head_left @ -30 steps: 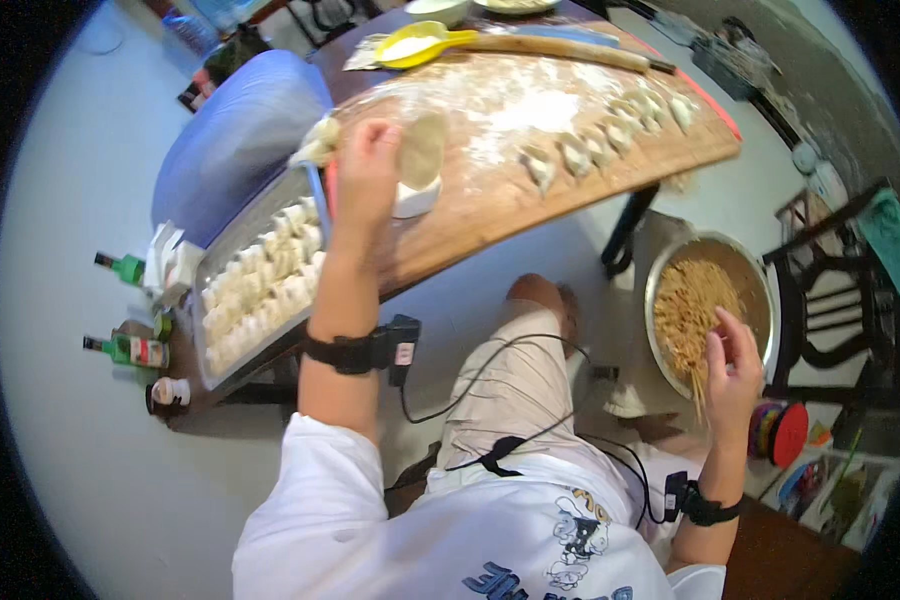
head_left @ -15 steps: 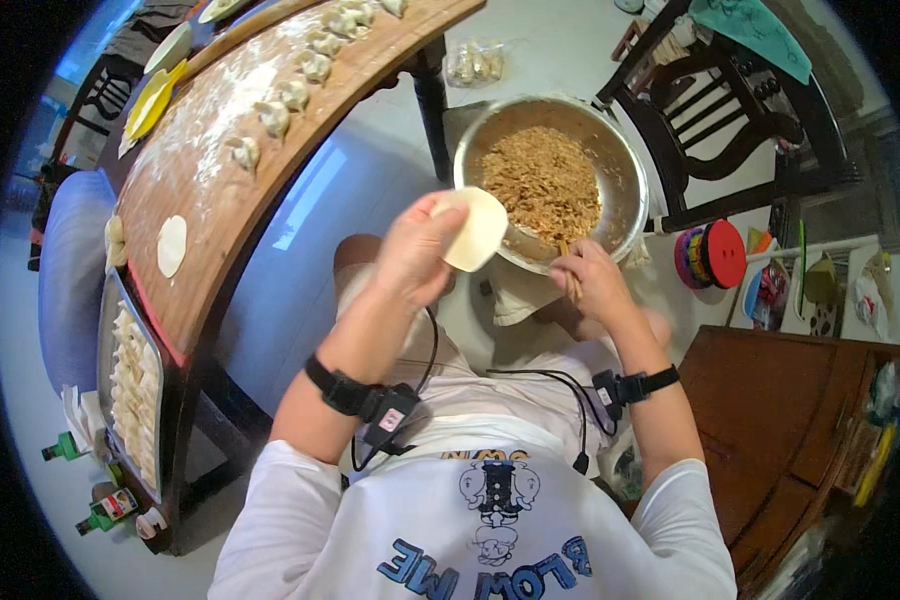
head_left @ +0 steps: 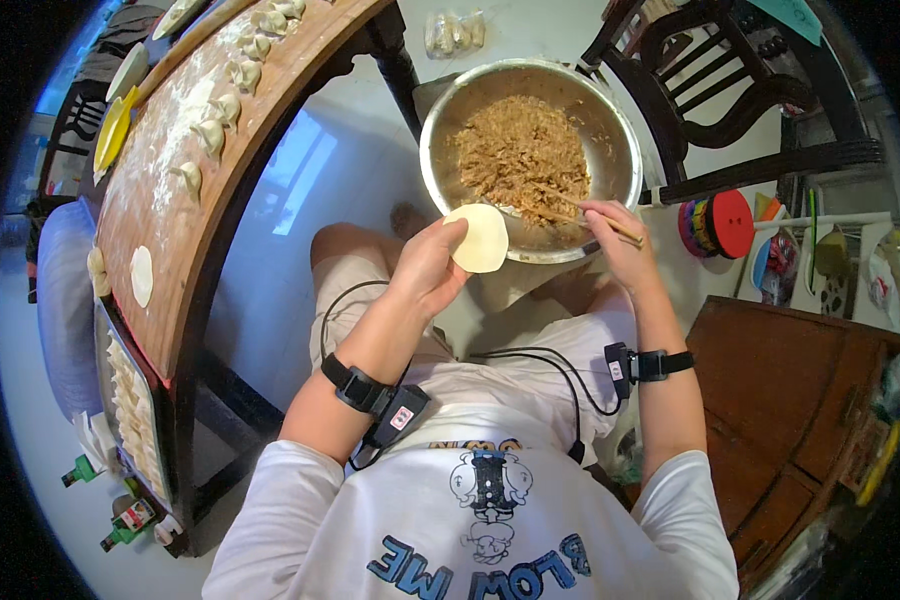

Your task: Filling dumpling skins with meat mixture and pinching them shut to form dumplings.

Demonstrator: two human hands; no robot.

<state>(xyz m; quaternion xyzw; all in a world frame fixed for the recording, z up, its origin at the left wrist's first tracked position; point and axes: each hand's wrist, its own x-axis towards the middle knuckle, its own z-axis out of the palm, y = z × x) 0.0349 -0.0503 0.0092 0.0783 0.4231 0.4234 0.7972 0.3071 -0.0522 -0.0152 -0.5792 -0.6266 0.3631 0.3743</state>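
A round, pale dumpling wrapper [head_left: 482, 240] lies in my left hand [head_left: 432, 262], gripped at its left side by the thumb and fingers. It is flat and bare, just over the near rim of a large metal bowl [head_left: 622, 140]. Brown minced filling [head_left: 523, 150] is heaped inside the bowl. My right hand [head_left: 618, 238] is closed around wooden chopsticks [head_left: 625, 233] at the bowl's near right rim. Their tips reach into the near edge of the filling.
On the left stands a floured wooden table [head_left: 155, 215] with a row of folded dumplings [head_left: 208, 135] and a loose wrapper [head_left: 142, 276]. A tray of dumplings [head_left: 135, 410] sits nearer me. Dark wooden chair [head_left: 725, 95] at the far right; brown cabinet [head_left: 780, 430] at my right.
The chopsticks have swung flatter, their tips now in the filling, and my right hand has moved up and right. The wrapper stays in my left hand. The whole view has shifted slightly.
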